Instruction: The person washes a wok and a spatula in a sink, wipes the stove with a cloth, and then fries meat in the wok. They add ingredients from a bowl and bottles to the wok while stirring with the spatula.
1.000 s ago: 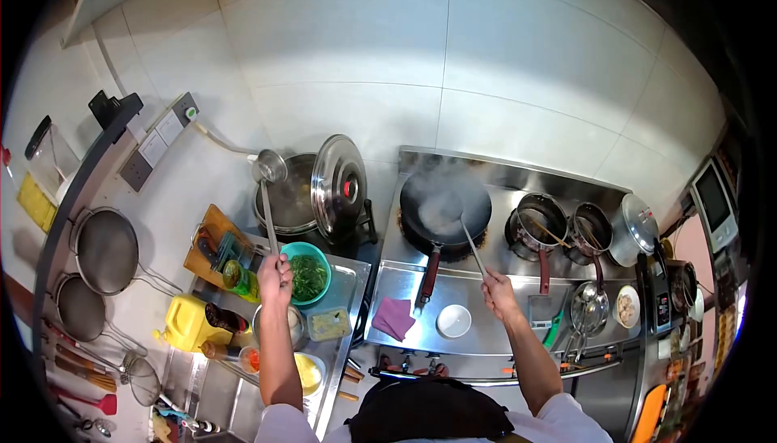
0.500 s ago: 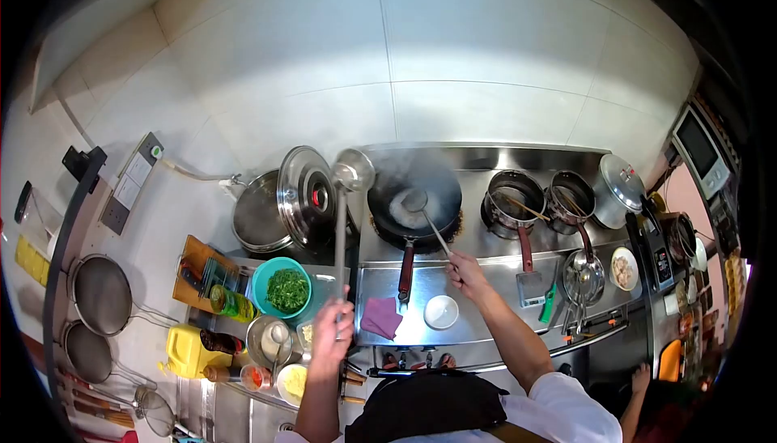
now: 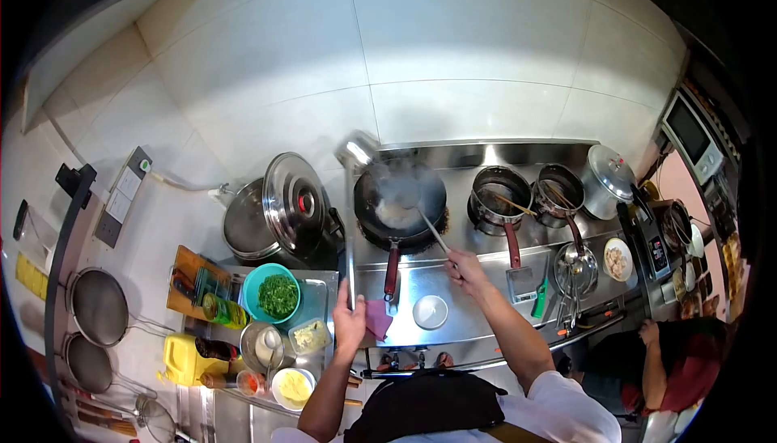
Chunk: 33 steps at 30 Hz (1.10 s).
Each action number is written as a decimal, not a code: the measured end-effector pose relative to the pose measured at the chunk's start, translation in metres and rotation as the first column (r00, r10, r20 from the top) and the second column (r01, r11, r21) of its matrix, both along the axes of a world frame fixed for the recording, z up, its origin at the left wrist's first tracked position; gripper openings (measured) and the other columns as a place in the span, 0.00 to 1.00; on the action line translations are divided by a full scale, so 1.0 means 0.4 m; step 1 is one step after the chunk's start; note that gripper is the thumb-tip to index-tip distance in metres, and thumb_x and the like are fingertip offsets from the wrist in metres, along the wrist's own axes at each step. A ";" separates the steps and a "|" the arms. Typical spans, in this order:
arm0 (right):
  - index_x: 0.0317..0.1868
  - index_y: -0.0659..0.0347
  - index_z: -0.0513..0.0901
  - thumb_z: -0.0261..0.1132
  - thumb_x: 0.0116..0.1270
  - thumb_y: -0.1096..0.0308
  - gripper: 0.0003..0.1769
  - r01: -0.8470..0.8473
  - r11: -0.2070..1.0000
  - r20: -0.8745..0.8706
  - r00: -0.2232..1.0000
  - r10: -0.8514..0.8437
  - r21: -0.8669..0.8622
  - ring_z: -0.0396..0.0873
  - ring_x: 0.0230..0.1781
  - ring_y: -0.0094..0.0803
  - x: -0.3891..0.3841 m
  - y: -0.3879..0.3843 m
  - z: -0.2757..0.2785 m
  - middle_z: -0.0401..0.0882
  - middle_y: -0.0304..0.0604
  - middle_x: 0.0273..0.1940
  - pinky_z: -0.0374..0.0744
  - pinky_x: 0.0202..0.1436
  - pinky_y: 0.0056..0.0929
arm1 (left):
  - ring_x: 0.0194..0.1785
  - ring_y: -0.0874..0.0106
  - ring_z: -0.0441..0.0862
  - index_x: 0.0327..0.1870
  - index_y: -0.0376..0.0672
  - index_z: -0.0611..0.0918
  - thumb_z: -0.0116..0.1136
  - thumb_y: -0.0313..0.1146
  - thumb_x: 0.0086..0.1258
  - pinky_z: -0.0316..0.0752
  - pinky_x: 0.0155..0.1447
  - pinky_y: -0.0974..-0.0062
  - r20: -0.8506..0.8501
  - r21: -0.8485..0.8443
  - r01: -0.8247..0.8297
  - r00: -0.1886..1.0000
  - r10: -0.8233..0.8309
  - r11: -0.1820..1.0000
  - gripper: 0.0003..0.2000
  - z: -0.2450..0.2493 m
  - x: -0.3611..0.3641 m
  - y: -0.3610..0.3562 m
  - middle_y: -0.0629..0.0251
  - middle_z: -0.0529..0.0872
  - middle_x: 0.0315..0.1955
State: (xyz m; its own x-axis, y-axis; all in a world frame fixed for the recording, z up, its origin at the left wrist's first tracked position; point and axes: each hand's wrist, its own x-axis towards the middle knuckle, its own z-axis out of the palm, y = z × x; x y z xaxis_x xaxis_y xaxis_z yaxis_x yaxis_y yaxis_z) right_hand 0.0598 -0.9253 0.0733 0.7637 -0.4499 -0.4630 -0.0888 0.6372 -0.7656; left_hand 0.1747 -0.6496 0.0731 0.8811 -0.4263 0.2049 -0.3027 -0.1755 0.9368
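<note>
My left hand [image 3: 350,328] grips the handle of a long metal ladle [image 3: 350,224]. The ladle's bowl [image 3: 358,148] is tilted at the upper left rim of a dark wok [image 3: 366,204]. With my right hand [image 3: 465,271] I hold a second metal ladle [image 3: 431,230], whose head is in the wok, blurred by steam. Pale, steaming contents [image 3: 396,215] lie in the wok, and its reddish-brown handle [image 3: 392,271] points toward me. A purple cloth [image 3: 377,318] lies beside my left hand. Below the wok sits a small white bowl [image 3: 430,312].
Two saucepans [image 3: 502,188] with chopsticks stand right of the wok, beside a lidded pot [image 3: 609,182]. At left are a large pot [image 3: 251,220] with its lid [image 3: 293,200] leaning on it and a teal bowl [image 3: 252,291] of chopped greens. Another person [image 3: 655,362] stands at lower right.
The left ladle's bowl has tipped over toward the wok, and my left hand has shifted right. The right ladle stays in the wok. The other person shows more fully at right.
</note>
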 end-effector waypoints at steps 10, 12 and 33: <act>0.57 0.57 0.78 0.64 0.59 0.66 0.23 -0.351 0.081 -0.360 0.919 -0.160 -0.933 0.79 0.39 0.56 -0.071 -0.077 0.047 0.81 0.60 0.39 0.76 0.49 0.42 | 0.16 0.86 0.61 0.67 0.44 0.64 0.49 0.26 0.71 0.57 0.16 0.85 -0.317 -0.335 -0.399 0.901 0.297 0.854 0.23 0.037 0.154 0.098 0.76 0.67 0.19; 0.57 0.59 0.78 0.65 0.59 0.66 0.23 -0.345 0.100 -0.357 0.923 -0.144 -0.933 0.80 0.41 0.55 -0.072 -0.070 0.062 0.81 0.60 0.40 0.76 0.49 0.42 | 0.17 0.84 0.63 0.63 0.42 0.69 0.48 0.26 0.70 0.58 0.16 0.83 -0.337 -0.342 -0.436 0.884 0.325 0.832 0.19 0.017 0.202 0.120 0.76 0.66 0.19; 0.56 0.67 0.78 0.63 0.61 0.70 0.21 -0.200 0.518 -0.310 0.941 -0.134 -0.832 0.78 0.26 0.27 -0.088 -0.015 -0.003 0.81 0.44 0.28 0.76 0.33 0.28 | 0.17 0.81 0.64 0.28 0.40 0.70 0.48 0.23 0.66 0.56 0.16 0.83 -0.741 -0.393 -0.568 0.661 0.117 0.723 0.05 -0.022 0.542 0.271 0.69 0.69 0.20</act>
State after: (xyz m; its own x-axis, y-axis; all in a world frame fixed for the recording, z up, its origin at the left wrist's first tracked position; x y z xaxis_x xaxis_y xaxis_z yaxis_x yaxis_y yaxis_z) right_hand 0.0246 -0.9313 0.0721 0.6830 -0.7265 -0.0755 -0.4191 -0.3051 -0.8552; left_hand 0.3916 -0.5413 0.0641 0.9250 -0.0655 -0.3742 0.3586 0.4754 0.8033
